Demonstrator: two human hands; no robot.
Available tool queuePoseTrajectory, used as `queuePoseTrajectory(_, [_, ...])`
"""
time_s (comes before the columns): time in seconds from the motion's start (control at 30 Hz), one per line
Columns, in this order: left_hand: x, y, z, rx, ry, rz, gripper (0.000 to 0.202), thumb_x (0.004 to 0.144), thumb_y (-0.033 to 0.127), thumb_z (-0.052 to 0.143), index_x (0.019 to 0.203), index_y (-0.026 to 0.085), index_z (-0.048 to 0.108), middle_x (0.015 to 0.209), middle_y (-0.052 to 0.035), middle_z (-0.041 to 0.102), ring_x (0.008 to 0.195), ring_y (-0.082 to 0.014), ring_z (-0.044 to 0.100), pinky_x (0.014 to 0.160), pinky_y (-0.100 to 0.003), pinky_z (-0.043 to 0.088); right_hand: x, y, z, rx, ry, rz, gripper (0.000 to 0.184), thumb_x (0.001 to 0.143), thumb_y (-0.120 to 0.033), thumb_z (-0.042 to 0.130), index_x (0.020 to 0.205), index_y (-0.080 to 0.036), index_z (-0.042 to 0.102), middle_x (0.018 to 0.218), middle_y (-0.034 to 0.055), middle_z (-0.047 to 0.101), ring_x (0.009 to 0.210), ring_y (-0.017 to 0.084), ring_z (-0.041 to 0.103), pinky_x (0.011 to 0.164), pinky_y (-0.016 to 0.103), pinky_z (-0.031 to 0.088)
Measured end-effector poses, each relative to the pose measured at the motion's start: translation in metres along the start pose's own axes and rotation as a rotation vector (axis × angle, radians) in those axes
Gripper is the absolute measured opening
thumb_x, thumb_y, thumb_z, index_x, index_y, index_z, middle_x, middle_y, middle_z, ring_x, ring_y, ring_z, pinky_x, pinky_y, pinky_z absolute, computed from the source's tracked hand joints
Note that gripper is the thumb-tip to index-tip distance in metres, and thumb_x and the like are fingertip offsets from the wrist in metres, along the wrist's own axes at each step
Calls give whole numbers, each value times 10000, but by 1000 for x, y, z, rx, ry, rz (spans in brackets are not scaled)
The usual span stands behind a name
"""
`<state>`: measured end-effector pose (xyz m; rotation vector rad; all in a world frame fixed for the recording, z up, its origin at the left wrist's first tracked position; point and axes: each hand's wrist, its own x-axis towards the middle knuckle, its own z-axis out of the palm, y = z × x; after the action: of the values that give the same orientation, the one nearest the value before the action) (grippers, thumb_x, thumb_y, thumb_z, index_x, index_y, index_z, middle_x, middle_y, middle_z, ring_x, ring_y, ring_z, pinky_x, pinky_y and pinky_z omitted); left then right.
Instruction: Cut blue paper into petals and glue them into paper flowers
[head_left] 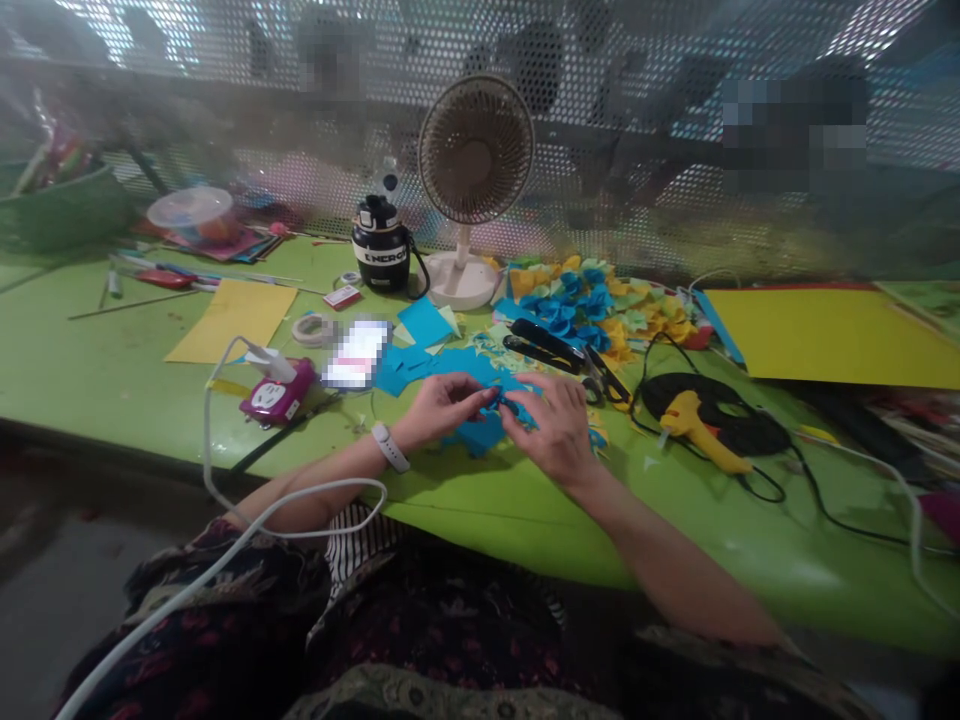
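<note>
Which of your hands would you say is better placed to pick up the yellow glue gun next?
Right, probably: the right hand is nearer the yellow glue gun, while the left hand lies farther off, beyond the blue paper.

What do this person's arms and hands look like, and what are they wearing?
The left forearm and right forearm are bare, and the left hand and right hand have no gloves. A white band circles the left wrist. A striped black-and-white top shows beneath a dark floral garment.

Green table (480, 530): blue paper (405, 370), yellow card (232, 320), glue gun (697, 430), fan (472, 150).
</note>
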<state>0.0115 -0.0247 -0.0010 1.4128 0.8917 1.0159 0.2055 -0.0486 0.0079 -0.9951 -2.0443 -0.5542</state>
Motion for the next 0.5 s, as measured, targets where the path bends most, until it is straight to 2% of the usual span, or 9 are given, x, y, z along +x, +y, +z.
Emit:
queuePoseTrajectory(0.27, [0, -2, -2, 117, 9, 69, 431, 818, 555, 700, 813, 125, 657, 704, -55, 698, 623, -130, 685, 544, -208, 521, -1, -1, 1, 53, -7, 16, 73, 908, -259, 643, 951, -227, 693, 1061, 71, 719, 962, 224, 636, 869, 386, 442])
queuePoseTrajectory(0.5, [-2, -2, -3, 250, 12, 145, 414, 846, 547, 674, 813, 135, 667, 669, -58, 699, 601, -135, 666, 528, -216, 501, -3, 0, 1, 115, -103, 87, 99, 900, -253, 632, 960, -253, 711, 1087, 69, 720, 998, 245, 638, 894, 422, 440])
